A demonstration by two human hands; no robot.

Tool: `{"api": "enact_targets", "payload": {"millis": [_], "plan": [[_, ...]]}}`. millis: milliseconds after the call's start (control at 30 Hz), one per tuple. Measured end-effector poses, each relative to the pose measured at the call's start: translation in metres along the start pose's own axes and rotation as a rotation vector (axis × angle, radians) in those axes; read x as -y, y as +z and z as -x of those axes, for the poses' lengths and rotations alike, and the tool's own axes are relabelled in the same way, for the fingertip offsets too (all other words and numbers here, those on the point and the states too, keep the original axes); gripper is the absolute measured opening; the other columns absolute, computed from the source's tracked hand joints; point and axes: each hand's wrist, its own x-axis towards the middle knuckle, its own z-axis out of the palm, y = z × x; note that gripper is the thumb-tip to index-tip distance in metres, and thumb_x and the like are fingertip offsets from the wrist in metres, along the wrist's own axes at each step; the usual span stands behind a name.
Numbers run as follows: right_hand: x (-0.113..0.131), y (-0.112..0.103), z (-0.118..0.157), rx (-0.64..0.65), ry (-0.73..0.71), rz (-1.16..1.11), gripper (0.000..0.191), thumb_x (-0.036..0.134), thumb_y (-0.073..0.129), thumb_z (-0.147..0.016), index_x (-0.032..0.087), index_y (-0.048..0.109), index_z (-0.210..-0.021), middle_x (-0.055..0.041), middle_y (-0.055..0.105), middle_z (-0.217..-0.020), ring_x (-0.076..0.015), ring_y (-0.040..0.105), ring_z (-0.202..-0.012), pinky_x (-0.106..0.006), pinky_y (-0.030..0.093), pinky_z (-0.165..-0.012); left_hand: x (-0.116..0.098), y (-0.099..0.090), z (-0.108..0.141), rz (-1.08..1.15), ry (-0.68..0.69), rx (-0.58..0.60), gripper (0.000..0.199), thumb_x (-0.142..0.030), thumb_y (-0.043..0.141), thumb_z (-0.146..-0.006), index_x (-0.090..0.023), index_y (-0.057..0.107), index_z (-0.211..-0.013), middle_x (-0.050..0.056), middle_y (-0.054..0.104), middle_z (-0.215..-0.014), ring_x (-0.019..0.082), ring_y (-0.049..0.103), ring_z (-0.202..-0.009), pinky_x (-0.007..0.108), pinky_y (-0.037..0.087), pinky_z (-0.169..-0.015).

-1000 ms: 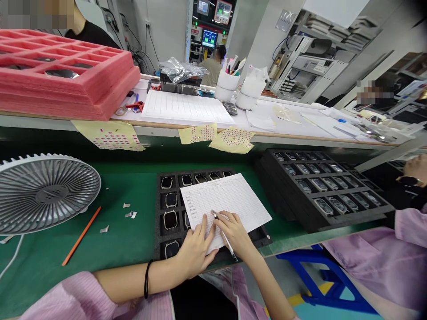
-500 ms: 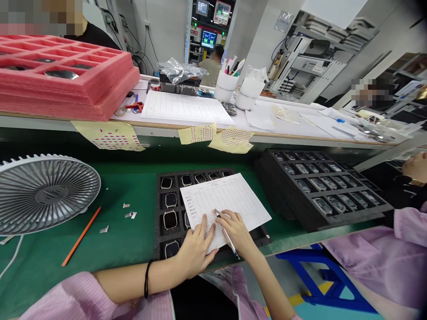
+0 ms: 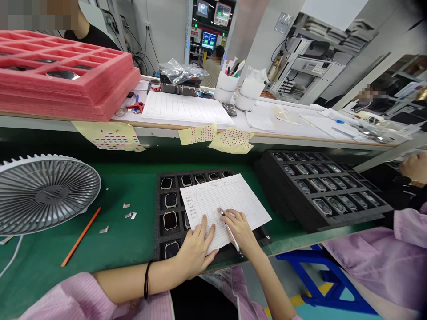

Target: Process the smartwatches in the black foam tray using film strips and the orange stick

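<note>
A printed form point(image 3: 233, 195) with a grid and handwriting down its left side lies at a slant over a black foam tray point(image 3: 160, 191). Watch faces point(image 3: 170, 220) show in the tray's slots to the left of and above the sheet. My left hand point(image 3: 195, 249) rests on the sheet's lower left part, its fingers spread and nothing held. Closed around a white pen point(image 3: 235, 240), my right hand point(image 3: 240, 231) rests on the form, and the pen's tip is near the middle of the grid.
A fan point(image 3: 50, 193) stands at the left, beside an orange stick point(image 3: 81, 237) and small pieces point(image 3: 104, 230). Stacked black trays point(image 3: 287, 195) of watch faces are at the right, near a co-worker's pink sleeve point(image 3: 412, 226). Red foam trays point(image 3: 100, 89) sit on the shelf.
My right hand and the pen have shifted slightly to the right across the sheet. My left hand and the form have stayed in place.
</note>
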Motion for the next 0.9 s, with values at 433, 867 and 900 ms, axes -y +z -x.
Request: {"api": "enact_targets", "payload": {"millis": [433,867,900], "plan": [[-0.016,0.001,0.006,-0.019,0.018,0.086,0.038,-0.006,0.045,-0.074,0.015,0.059,-0.103,-0.0121,0.065,-0.111,-0.0257,0.050,-0.106,-0.037,0.038,-0.080,0.001,0.002,0.001,0.016,0.003,0.001,0.058,-0.045,0.035,-0.094,-0.011,0.038,-0.141,0.028,0.033,-0.145,0.032,0.054,-0.105,0.039,0.045,-0.076],[-0.030,0.001,0.011,-0.031,0.058,0.094,0.040,-0.004,0.043,-0.075,0.016,0.058,-0.106,-0.0112,0.065,-0.113,-0.0260,0.050,-0.107,-0.038,0.039,-0.082,0.001,0.000,0.000,0.017,0.002,0.003,0.056,-0.044,0.035,-0.094,-0.011,0.040,-0.140,0.028,0.034,-0.145,0.032,0.055,-0.104,0.038,0.045,-0.075],[-0.032,0.002,0.012,-0.031,0.060,0.094,0.040,-0.004,0.043,-0.075,0.016,0.058,-0.106,-0.0110,0.065,-0.114,-0.0260,0.050,-0.107,-0.038,0.039,-0.082,0.001,0.000,0.000,0.019,0.001,0.004,0.056,-0.044,0.035,-0.094,-0.011,0.040,-0.140,0.028,0.034,-0.145,0.032,0.055,-0.105,0.038,0.045,-0.076]]}}
